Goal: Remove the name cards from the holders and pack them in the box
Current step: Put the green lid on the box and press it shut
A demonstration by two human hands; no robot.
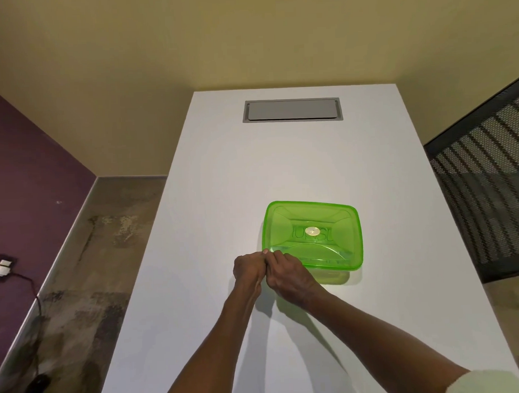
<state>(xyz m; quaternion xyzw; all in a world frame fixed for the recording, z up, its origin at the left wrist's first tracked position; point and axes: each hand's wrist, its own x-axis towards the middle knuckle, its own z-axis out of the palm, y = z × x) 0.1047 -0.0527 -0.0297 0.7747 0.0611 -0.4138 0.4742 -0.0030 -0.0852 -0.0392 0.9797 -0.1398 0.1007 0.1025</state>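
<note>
— How is the box placed?
— On the table, lid on, long axis left to right.
— And the hands?
— The near-left corner is met by left hand and right hand, fingers curled; the grip cannot be told.

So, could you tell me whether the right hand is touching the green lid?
Touching: the head view shows the right hand resting on the green lid at its near-left corner.

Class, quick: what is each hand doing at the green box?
Left hand: fingers curled at the box lid corner.
Right hand: gripping the lid's near edge.
</note>
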